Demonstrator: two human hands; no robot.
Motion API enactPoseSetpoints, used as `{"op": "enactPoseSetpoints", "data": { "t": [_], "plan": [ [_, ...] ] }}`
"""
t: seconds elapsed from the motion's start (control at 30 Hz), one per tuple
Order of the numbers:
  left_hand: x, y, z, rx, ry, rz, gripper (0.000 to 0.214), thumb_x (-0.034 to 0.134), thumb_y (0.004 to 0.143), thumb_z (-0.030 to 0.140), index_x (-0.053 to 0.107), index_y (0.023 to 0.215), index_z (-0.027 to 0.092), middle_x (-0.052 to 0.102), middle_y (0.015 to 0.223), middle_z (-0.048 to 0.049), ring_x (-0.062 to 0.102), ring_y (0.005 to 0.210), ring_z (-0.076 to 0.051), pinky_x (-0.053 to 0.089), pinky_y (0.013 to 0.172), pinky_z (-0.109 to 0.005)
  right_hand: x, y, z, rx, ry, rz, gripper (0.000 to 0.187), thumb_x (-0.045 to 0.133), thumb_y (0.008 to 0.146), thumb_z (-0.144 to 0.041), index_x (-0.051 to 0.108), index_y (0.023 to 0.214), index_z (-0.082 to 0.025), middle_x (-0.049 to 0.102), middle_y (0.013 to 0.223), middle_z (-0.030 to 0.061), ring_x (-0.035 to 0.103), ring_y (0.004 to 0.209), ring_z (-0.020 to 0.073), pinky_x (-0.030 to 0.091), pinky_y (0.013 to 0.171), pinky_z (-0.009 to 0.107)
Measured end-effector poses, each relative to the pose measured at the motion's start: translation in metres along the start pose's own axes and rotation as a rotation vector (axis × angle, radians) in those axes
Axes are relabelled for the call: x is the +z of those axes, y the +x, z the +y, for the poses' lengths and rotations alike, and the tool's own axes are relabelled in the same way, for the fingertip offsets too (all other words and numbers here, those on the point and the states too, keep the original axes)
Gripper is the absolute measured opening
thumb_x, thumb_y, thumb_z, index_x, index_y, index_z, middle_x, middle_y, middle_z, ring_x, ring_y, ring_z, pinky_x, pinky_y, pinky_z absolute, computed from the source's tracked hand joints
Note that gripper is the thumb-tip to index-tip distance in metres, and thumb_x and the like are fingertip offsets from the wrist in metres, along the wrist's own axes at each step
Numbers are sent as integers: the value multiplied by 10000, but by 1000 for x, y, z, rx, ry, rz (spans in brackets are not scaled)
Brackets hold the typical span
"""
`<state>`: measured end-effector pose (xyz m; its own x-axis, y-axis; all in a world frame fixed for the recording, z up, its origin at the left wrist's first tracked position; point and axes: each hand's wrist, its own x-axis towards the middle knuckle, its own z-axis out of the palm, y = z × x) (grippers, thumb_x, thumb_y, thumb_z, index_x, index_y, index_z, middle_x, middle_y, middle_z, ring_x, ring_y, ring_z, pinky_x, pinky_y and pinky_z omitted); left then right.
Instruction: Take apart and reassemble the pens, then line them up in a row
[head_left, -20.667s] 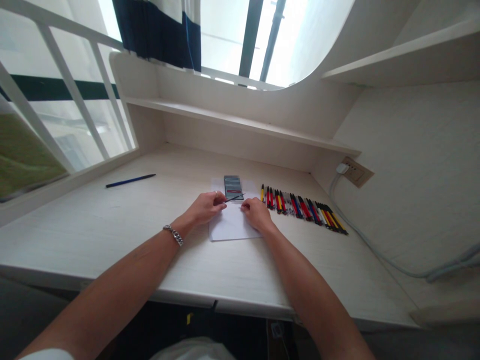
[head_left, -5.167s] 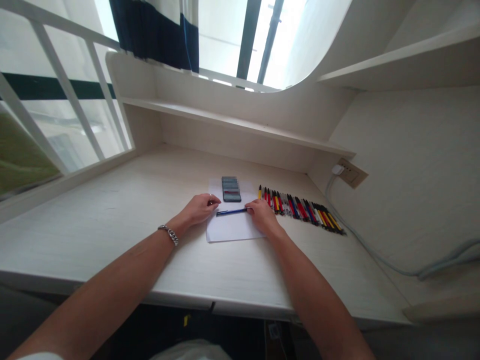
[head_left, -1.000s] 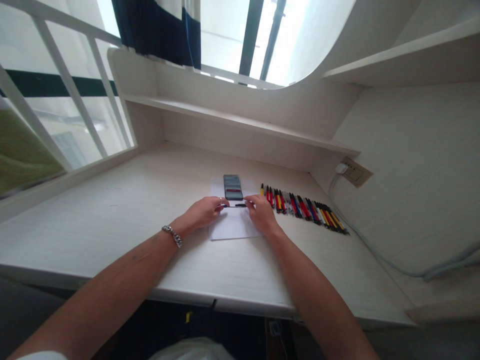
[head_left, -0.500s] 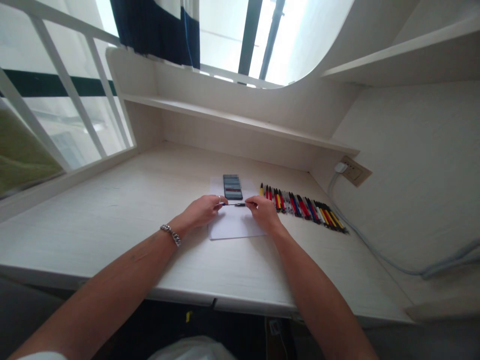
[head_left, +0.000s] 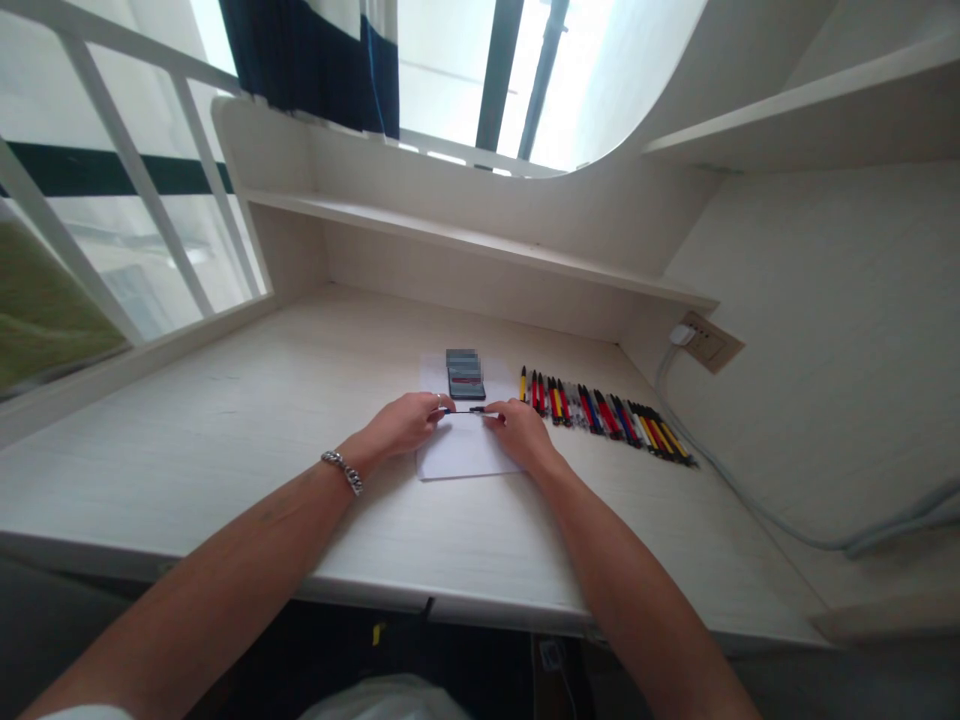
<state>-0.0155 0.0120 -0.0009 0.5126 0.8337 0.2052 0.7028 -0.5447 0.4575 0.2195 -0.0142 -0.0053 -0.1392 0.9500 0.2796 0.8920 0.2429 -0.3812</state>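
Both hands meet over a white sheet of paper [head_left: 461, 455] on the pale wooden desk [head_left: 225, 440]. The left hand [head_left: 405, 422] and the right hand [head_left: 517, 432] each pinch one end of a thin dark pen [head_left: 472, 409], held level between them just above the sheet's far edge. A phone [head_left: 465, 374] lies at 12 o'clock from the pen, touching the paper. At 3 o'clock, a row of coloured pens [head_left: 604, 415] lies side by side on the desk.
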Motion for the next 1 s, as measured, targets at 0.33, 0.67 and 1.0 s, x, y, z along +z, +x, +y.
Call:
{"op": "enactPoseSetpoints", "data": {
  "t": [0.33, 0.67, 1.0],
  "plan": [
    [6, -1, 8, 78, 24, -12, 321, 462, 929, 253, 691, 1154, 258, 729, 1035, -75, 654, 891, -211, 467, 777, -290, -7, -6, -19, -193, 158, 22, 169, 612, 927, -206, 771, 980, -221, 714, 981, 73, 636, 899, 185, 450, 822, 276],
    [0, 0, -6, -6, -42, 48, 339, 484, 907, 224, 699, 1169, 240, 737, 1090, -82, 669, 921, -198, 482, 792, -277, -20, 6, 20, -47, 104, 26, 177, 590, 915, -135, 762, 917, -176, 701, 932, 79, 624, 867, 178, 442, 819, 271],
    [-7, 0, 1, -39, -15, 80, 261, 533, 898, 280, 736, 1030, 180, 764, 969, -101, 680, 848, -212, 479, 767, -298, -6, 2, 20, -18, -31, -86, 213, 542, 934, -170, 755, 936, -173, 681, 977, 94, 612, 915, 187, 427, 818, 265]
  ]
}}
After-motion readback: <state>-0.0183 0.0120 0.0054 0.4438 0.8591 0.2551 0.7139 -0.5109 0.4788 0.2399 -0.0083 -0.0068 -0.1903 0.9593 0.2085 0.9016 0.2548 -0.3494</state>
